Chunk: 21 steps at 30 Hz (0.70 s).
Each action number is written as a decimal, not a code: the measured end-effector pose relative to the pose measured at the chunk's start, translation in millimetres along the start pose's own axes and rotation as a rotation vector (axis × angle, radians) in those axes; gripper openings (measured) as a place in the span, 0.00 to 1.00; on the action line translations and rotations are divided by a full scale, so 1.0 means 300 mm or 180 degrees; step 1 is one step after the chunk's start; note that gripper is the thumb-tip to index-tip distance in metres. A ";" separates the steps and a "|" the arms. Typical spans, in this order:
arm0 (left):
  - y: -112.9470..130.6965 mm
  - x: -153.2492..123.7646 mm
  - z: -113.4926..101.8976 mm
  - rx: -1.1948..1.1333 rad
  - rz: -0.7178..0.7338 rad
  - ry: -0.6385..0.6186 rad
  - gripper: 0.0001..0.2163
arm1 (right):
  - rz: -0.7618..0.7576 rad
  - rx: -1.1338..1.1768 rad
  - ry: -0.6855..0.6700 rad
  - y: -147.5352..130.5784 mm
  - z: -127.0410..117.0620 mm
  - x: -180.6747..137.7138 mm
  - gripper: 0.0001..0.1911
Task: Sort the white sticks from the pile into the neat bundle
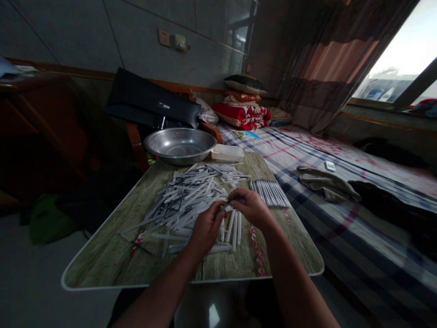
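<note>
My left hand [208, 225] and my right hand [251, 207] meet over the front of the table, both with fingers pinched. Between their fingertips is a small pen part [227, 203], dark at one end and pale below; the fingers cover most of it. Beneath and left of the hands spreads a loose pile of white pen barrels [184, 196] mixed with thin dark sticks that look like refills. A few white barrels [235, 228] lie side by side just under my right hand. To its right, a neat row of white pens [269, 193] with dark ends lies near the table edge.
A wide metal basin [180, 145] and a shallow white tray [227, 152] stand at the back of the wood-patterned table [112, 259]. A bed [307, 155] with clothes and folded bedding adjoins on the right. Behind the basin, a large black case [150, 100] leans on a wooden chair.
</note>
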<state>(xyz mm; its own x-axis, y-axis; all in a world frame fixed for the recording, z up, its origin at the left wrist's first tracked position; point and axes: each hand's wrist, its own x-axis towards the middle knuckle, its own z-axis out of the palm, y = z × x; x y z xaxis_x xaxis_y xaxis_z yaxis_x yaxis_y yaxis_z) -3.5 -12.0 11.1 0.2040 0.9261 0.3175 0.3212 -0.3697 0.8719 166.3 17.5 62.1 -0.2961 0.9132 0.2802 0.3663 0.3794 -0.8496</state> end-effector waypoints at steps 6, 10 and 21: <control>0.000 -0.001 -0.001 0.0180 0.0112 0.0010 0.11 | 0.0134 0.0210 -0.0111 0.003 0.001 -0.002 0.05; -0.002 -0.002 -0.001 0.0299 0.0149 0.0051 0.12 | 0.0172 0.0063 -0.0159 0.002 -0.002 -0.003 0.05; -0.006 -0.003 0.008 0.0486 0.0402 0.0021 0.12 | -0.0059 -0.1122 -0.0580 -0.055 -0.038 -0.022 0.03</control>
<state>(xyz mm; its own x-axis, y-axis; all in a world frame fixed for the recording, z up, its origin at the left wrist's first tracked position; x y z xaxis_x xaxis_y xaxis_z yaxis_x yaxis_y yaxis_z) -1.9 -12.5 8.3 0.2457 0.8719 0.4236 0.4300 -0.4897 0.7585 172.3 7.0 79.3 -0.4454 0.8764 0.1832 0.6306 0.4523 -0.6307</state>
